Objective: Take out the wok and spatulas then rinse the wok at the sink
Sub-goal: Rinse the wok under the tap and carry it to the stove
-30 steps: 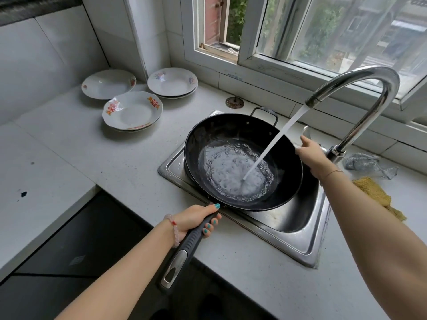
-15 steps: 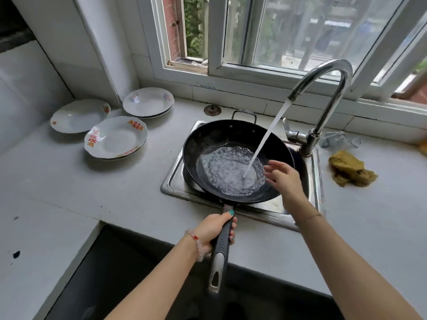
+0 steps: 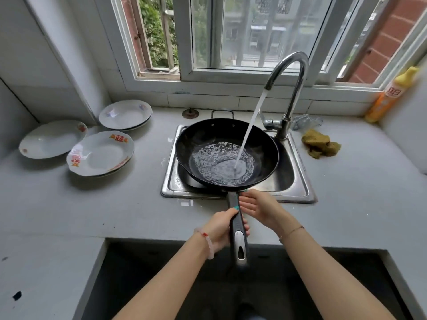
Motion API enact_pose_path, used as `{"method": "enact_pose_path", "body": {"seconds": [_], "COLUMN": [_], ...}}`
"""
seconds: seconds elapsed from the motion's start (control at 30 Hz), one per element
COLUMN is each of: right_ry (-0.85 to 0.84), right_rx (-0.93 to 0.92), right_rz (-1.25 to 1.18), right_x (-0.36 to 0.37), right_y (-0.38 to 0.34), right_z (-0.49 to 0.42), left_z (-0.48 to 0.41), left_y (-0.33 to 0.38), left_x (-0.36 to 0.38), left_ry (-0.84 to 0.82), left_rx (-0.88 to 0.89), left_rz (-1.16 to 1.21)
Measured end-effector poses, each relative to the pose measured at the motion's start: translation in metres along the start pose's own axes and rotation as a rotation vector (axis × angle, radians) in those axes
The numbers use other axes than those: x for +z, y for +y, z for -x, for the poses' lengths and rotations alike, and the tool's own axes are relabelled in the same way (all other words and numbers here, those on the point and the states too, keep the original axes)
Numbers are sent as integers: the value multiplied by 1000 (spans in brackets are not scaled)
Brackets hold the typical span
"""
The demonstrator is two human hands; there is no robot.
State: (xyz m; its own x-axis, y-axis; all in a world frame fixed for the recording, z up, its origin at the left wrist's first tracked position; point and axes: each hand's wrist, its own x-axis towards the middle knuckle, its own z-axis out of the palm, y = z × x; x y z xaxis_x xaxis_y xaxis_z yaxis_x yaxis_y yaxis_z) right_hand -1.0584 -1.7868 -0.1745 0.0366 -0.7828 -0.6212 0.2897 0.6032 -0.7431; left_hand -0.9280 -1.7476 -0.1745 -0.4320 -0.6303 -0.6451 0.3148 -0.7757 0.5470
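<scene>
Our left hand curls round the handle of the wok, held over the sink under the running faucet. Our right hand lies with fingers relaxed and straight, just beside the handle.

Black wok, level over the steel sink, water pooled inside, long handle jutting past the sink's near rim.

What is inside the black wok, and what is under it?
The wok holds a shallow pool of water, fed from the faucet. Under it is the sink; the wok covers most of the basin, so anything lying there cannot be seen.
</scene>
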Motion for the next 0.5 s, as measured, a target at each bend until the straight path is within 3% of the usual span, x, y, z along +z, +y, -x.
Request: {"method": "enact_pose_path", "body": {"seconds": [0.2,0.5], "right_ry": [-119,-208], "right_rx": [99,317], "right_rz": [-60,-384], "right_x": [28,39], "right_y": [-1,8], "right_z": [-12,-30], "left_z": [9,12], "left_y": [2,-13], "left_x": [-6,-3], "left_ry": [-35,-103], "left_rx": [1,-91], "left_rz": [58,114]}}
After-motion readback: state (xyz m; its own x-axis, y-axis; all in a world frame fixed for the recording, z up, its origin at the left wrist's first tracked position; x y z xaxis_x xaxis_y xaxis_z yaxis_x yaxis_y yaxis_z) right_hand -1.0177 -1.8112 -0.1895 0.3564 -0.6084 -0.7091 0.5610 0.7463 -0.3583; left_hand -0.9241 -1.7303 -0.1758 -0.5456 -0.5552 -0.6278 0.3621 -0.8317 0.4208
